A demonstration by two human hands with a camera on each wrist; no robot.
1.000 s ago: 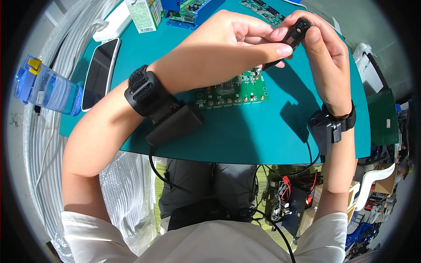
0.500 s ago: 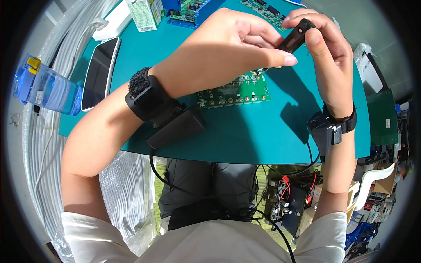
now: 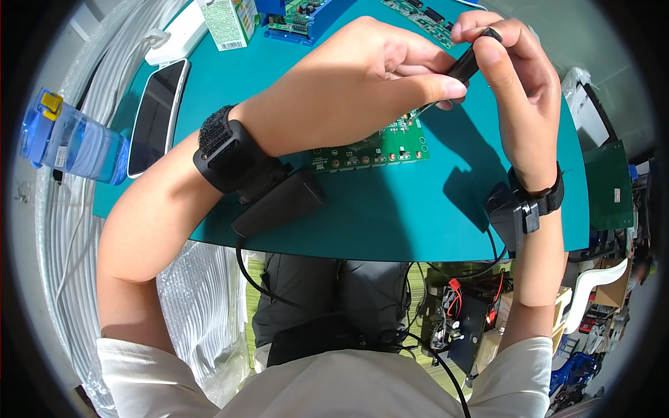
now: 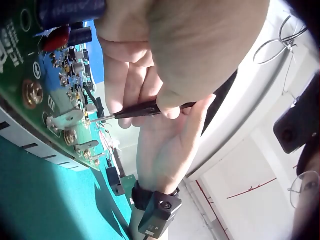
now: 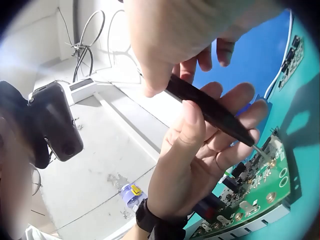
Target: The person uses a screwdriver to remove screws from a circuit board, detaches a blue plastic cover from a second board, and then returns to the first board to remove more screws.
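A slim black screwdriver-like tool (image 3: 463, 67) slants over a green circuit board (image 3: 412, 151). The left hand (image 3: 383, 76) holds the tool's lower body between thumb and fingers, while the right hand (image 3: 519, 90) pinches its upper end. Seen from the left wrist, the tool's thin metal shaft (image 4: 102, 119) reaches down among parts near the board's edge. In the right wrist view the shaft (image 5: 260, 151) meets the board by a copper-coloured spot near its corner; exact contact cannot be told. The left forearm hides part of the board in the head view.
On the teal table (image 3: 348, 223), a phone (image 3: 157, 115) and a blue bottle (image 3: 83, 150) stand left. A carton (image 3: 228, 24), a blue-framed circuit assembly (image 3: 296, 21) and another board (image 3: 421, 21) lie at the back. Cables hang from both wrist cameras.
The tool has turned about its length, so the round detail near its top no longer shows. The right fingertips have shifted around its upper end, and the left fingers have moved slightly.
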